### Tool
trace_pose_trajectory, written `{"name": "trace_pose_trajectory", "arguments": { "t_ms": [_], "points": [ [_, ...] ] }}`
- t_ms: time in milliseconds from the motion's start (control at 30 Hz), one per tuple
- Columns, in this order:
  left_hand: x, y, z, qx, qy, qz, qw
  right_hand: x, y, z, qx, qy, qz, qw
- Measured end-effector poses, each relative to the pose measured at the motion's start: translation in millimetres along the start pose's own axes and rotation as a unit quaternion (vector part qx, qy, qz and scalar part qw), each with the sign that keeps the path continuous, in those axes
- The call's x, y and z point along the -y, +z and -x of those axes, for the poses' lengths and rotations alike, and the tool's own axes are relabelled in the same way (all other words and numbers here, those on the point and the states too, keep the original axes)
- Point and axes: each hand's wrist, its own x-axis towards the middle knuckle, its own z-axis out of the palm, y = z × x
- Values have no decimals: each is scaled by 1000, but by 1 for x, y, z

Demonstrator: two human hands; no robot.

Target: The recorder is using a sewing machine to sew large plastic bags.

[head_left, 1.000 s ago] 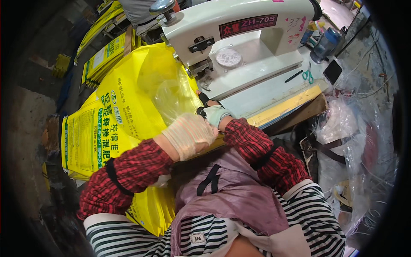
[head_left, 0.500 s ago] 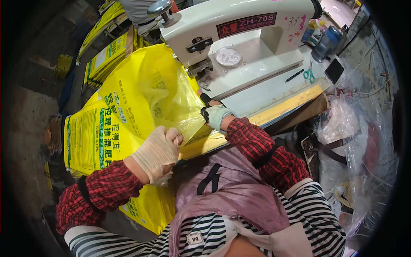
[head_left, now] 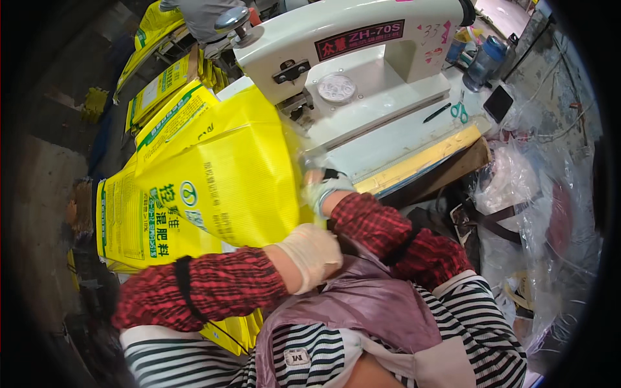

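Between both hands' fingers (head_left: 321, 191) — yellow bag (head_left: 223, 171) corner.

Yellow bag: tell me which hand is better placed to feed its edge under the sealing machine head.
Right, probably. The right hand already grips the yellow bag at its edge, close beside the white sealing machine. The left hand is lower, at the bag's near edge by the person's chest, farther from the machine.

Bright, even light, sharp at centre; fisheye bending and black vignette at the rim.
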Motion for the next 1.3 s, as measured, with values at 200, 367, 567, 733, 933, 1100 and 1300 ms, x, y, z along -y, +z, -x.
{"name": "trace_pose_trajectory", "arguments": {
  "t_ms": [200, 367, 567, 733, 933, 1100, 1300],
  "points": [
    [70, -108, 62, 65, -247, -203, 945, 17, -7, -8, 20, 163, -193, 967],
    [40, -47, 27, 59, -8, 4, 998, 24, -25, -50, 44, 166, -131, 976],
    [14, -14, -45, 102, 16, 60, 993, -11, 1, 4, 82, 10, -116, 990],
    [59, -115, 1, 127, -91, -48, 987, -13, 1, -12, 162, 30, -112, 980],
    [53, -63, 0, 50, -37, -52, 997, 21, -2, -64, 19, 197, -179, 964],
    [23, -21, -32, 23, 32, -7, 999, -14, 9, -21, 123, 60, -154, 979],
    [87, -123, 4, 121, -96, -106, 982, 1, -17, -23, 100, 72, -112, 986]
  ]
}}
